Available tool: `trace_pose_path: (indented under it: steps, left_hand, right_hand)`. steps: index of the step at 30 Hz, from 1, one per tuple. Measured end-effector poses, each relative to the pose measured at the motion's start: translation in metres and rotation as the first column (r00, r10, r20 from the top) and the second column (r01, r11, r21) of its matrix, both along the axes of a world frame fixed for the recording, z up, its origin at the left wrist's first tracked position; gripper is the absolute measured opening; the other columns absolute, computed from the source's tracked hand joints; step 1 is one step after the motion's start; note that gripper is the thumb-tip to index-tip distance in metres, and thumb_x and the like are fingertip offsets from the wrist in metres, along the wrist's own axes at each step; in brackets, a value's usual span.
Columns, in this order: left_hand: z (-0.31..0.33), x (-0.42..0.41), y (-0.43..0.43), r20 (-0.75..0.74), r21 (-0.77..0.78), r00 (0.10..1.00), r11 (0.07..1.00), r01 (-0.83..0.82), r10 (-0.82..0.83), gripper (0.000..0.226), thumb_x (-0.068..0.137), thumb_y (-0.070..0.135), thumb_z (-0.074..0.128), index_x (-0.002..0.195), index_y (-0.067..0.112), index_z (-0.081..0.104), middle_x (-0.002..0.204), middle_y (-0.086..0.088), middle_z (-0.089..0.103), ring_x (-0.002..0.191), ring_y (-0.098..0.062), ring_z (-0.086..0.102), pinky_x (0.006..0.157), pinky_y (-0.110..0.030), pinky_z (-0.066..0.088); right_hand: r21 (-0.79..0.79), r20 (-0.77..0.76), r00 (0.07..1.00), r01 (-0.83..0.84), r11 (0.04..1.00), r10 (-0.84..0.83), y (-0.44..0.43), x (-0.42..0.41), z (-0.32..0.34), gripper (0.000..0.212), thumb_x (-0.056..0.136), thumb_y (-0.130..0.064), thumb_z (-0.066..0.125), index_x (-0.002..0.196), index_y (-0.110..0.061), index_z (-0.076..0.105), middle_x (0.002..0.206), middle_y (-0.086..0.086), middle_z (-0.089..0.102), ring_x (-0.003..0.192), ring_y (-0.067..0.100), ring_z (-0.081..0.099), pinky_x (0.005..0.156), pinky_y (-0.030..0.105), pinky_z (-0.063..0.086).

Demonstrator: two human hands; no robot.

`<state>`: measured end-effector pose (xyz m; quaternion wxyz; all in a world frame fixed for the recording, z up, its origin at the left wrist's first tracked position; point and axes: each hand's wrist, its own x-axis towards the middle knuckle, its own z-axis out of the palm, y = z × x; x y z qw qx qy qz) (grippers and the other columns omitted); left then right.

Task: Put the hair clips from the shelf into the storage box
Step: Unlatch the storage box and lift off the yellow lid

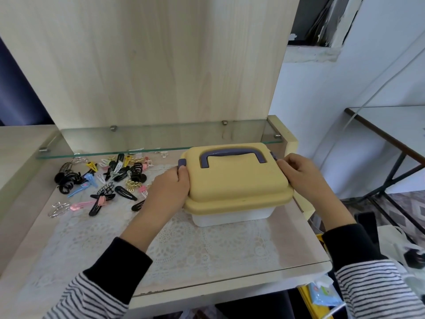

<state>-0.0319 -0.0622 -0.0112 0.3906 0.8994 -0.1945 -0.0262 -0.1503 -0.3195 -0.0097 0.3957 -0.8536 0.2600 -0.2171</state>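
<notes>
Striped sleeves (pixel 92 293) frame the left hand (pixel 169 187) and right hand (pixel 301 173), fingers curled onto opposite ends of the yellow lid (pixel 234 180) closed over the white storage box (pixel 232 217), contents hidden. Hair clips (pixel 103 180) lie scattered on the shelf (pixel 207 254), just left.

The yellow-lidded plastic storage box (pixel 236 187) stands on the white lace mat (pixel 184 245) at the right of the pale wooden shelf (pixel 305 247), and the scattered pile of plastic and metal hair clips (pixel 110 178) lies to its left, apart from it. A clear glass ledge (pixel 161 137) runs above and behind both, against the far back panel. The left hand (pixel 169 189) grips the box's left end, the right hand (pixel 301 173) its right end; a glass-topped table (pixel 391 120) stands well off to the right.
</notes>
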Motion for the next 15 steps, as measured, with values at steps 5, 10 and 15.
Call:
trace_pose_path:
  steps: [5,10,15]
  left_hand:
    - [-0.0009,0.0036,-0.0008,0.001,0.041,1.0,0.999,0.018,-0.018,0.051,0.104,0.037,0.021,0.09,0.008,0.059,0.087,-0.01,0.061,0.087,-0.026,0.055,0.073,-0.034,0.037]
    - [-0.0027,0.0078,-0.0009,-0.003,0.074,1.0,0.997,0.018,-0.018,0.05,0.104,0.037,0.02,0.09,0.009,0.058,0.084,-0.007,0.059,0.087,-0.026,0.055,0.072,-0.033,0.035]
    - [-0.0012,0.0085,-0.0016,0.014,0.098,1.0,0.995,0.012,-0.013,0.046,0.104,0.033,0.021,0.087,0.009,0.056,0.079,-0.005,0.056,0.086,-0.026,0.054,0.072,-0.033,0.034]
  right_hand:
    - [-0.095,-0.059,0.998,-0.021,0.995,0.015,0.0008,-0.0007,0.0029,0.035,0.095,-0.031,0.048,0.076,-0.001,0.053,0.059,0.002,0.046,0.056,0.015,0.038,0.051,0.026,0.03]
    - [-0.153,-0.086,0.996,-0.024,0.988,0.011,0.0017,0.0006,0.0026,0.035,0.097,-0.029,0.045,0.079,0.0,0.053,0.062,0.003,0.047,0.057,0.016,0.039,0.05,0.025,0.03]
    - [-0.147,-0.105,0.994,-0.043,0.988,0.028,0.0007,0.0004,0.0015,0.035,0.098,-0.03,0.043,0.078,-0.004,0.055,0.062,0.001,0.05,0.056,0.014,0.041,0.051,0.024,0.03]
